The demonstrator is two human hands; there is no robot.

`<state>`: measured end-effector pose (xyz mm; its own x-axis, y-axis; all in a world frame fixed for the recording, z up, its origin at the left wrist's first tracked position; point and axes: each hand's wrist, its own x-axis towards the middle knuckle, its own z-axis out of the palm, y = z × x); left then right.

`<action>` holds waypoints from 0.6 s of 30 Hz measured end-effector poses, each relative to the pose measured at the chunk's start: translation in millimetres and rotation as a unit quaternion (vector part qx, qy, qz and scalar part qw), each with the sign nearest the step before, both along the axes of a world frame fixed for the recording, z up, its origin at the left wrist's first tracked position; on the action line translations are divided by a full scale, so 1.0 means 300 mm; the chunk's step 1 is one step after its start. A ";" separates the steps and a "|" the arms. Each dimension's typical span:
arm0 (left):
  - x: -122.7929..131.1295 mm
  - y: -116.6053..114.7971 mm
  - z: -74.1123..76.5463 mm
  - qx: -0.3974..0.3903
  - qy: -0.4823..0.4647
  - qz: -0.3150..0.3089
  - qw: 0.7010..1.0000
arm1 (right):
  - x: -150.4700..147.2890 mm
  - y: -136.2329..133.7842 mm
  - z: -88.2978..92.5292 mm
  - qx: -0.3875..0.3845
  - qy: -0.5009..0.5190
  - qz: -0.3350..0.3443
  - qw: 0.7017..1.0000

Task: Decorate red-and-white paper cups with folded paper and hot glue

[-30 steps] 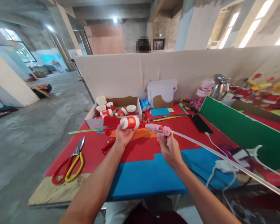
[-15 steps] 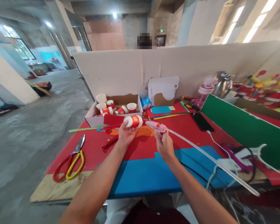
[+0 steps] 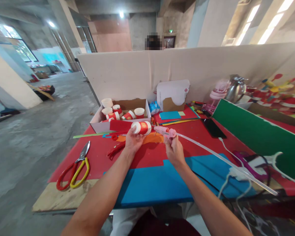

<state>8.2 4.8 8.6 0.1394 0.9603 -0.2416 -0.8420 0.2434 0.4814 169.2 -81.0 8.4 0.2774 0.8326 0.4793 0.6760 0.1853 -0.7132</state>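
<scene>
My left hand (image 3: 134, 141) is closed around a paper cup (image 3: 143, 127) with a red band and white ends, held on its side above the table. In my right hand (image 3: 173, 147) is a pink hot glue gun (image 3: 165, 131), its nozzle pointing left, close to the cup's right end. Whether the nozzle touches the cup I cannot tell. A long clear glue stick (image 3: 218, 157) sticks out of the gun's back and slants down to the right. Beneath the cup lie orange sheet material (image 3: 153, 138) and red strips (image 3: 116, 148).
Behind my left hand stands a cardboard box (image 3: 98, 126) of paper cups. Scissors (image 3: 82, 160) with red and yellow handles lie at the left. To the right are a phone (image 3: 213, 128), a green panel (image 3: 250, 137) and white cables (image 3: 222, 190). A partition (image 3: 123, 72) closes the back; a person sits beyond.
The glue stick's far end has swung slightly up and to the right. Both hands, the cup and the glue gun keep nearly the same position.
</scene>
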 end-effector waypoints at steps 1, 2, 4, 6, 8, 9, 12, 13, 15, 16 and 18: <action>0.000 0.000 0.000 -0.002 -0.001 0.002 1.000 | 0.001 -0.002 0.001 -0.002 0.003 0.008 1.000; -0.001 0.000 -0.001 -0.001 -0.003 0.002 1.000 | 0.002 -0.004 0.002 -0.004 0.006 0.015 1.000; -0.001 0.000 -0.002 0.003 -0.004 0.000 1.000 | 0.003 -0.009 0.001 -0.009 0.013 0.024 1.000; -0.001 0.002 -0.003 0.008 -0.003 -0.003 1.000 | 0.003 -0.011 -0.004 -0.010 0.017 0.029 0.999; -0.002 0.003 -0.003 0.011 -0.002 -0.005 1.000 | 0.003 -0.012 -0.013 -0.011 0.016 0.034 0.999; -0.002 0.004 -0.002 0.014 -0.002 -0.007 1.000 | 0.004 -0.012 -0.019 -0.012 0.014 0.035 0.999; -0.003 0.005 0.001 0.018 0.000 -0.011 1.000 | 0.005 -0.013 -0.033 -0.019 -0.001 0.033 0.999; -0.004 0.005 0.003 0.016 0.001 -0.010 1.000 | 0.005 -0.014 -0.036 -0.021 -0.006 0.034 0.999; -0.004 0.005 0.007 0.012 0.002 -0.005 1.000 | 0.005 -0.016 -0.040 -0.022 -0.011 0.036 0.999; -0.004 0.004 0.008 0.010 0.001 -0.003 1.000 | 0.005 -0.016 -0.040 -0.021 -0.010 0.036 0.999; -0.003 0.004 0.010 0.009 0.000 0.001 1.000 | 0.003 -0.016 -0.038 -0.016 -0.004 0.033 0.999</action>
<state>7.2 5.9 11.6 0.1376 0.9646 -0.2250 -0.8428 0.2334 0.4850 170.1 -85.8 -3.1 0.2172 0.8643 0.4536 0.6689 0.2066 -0.7140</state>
